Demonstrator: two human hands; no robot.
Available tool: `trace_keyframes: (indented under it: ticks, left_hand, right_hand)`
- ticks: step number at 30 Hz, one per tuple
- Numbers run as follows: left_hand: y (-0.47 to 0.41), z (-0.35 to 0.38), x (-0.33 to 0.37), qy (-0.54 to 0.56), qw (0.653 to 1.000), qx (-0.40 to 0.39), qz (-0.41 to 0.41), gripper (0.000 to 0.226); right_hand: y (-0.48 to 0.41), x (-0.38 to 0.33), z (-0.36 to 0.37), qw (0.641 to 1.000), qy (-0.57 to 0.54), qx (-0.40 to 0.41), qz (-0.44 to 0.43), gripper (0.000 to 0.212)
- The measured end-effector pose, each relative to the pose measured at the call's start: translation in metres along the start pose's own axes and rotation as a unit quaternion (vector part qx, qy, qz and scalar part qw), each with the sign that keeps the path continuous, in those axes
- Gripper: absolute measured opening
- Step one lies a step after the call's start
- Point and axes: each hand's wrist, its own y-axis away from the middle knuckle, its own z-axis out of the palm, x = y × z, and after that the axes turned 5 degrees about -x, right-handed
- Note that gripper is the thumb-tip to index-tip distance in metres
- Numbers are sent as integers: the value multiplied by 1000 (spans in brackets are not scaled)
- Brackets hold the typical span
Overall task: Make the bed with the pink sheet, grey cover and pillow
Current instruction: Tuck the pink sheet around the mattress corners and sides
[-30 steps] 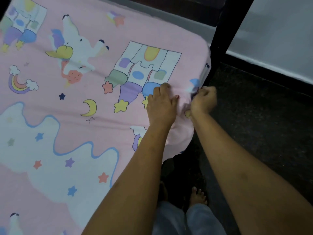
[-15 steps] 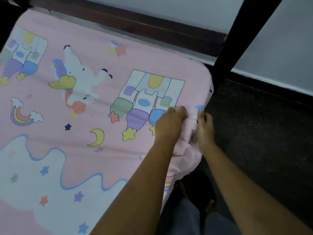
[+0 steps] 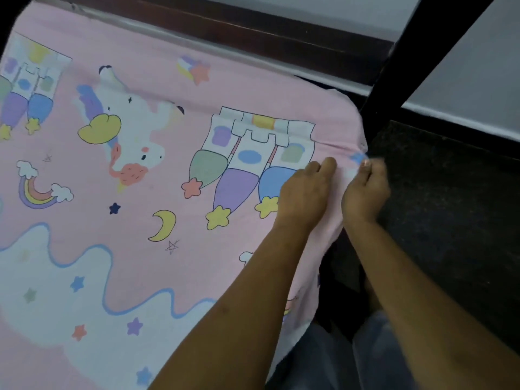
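Note:
The pink sheet (image 3: 174,170), printed with unicorns, castles, stars and a rainbow, is spread over the mattress and fills the left and middle of the head view. At its right edge near the corner, my left hand (image 3: 305,194) rests on top of the sheet with fingers curled into the fabric. My right hand (image 3: 365,190) pinches the hanging edge of the sheet just beside it. A loose flap of sheet droops below both hands. No grey cover or pillow is in view.
A black bed post (image 3: 394,80) rises at the mattress corner, right behind my hands. A dark wooden frame rail (image 3: 253,32) runs along the far side. Dark speckled floor (image 3: 450,220) lies to the right, with a pale wall (image 3: 464,80) beyond. My legs stand below.
The view has shifted so the bed corner sits lower and nearer. Both hands stay at the sheet's right edge, moved slightly toward the corner, with the right hand's grip on the edge tightened.

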Motion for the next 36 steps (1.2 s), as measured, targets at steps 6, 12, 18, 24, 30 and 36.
trace_keyframes:
  ticks: [6, 12, 18, 24, 30, 36]
  left_hand:
    - [-15, 11, 8, 35, 997, 74, 2, 19]
    - [-36, 9, 4, 108, 989, 58, -80, 49]
    - [-57, 4, 4, 97, 992, 24, -74, 19]
    - [-57, 2, 19, 74, 995, 48, -46, 8]
    - [-72, 12, 26, 32, 998, 61, 0, 8]
    - [-49, 40, 8, 34, 984, 121, 125, 25]
  right_hand:
    - [-9, 19, 1, 997, 42, -58, -6, 24]
    - [-43, 27, -5, 956, -110, -178, 207, 28]
    - [-69, 17, 8, 946, -102, -225, 210, 25]
    - [-94, 3, 14, 974, -128, 0, 187, 16]
    - [-102, 8, -12, 995, 72, 28, 60, 25]
    - [-118, 27, -35, 937, 334, -39, -97, 31]
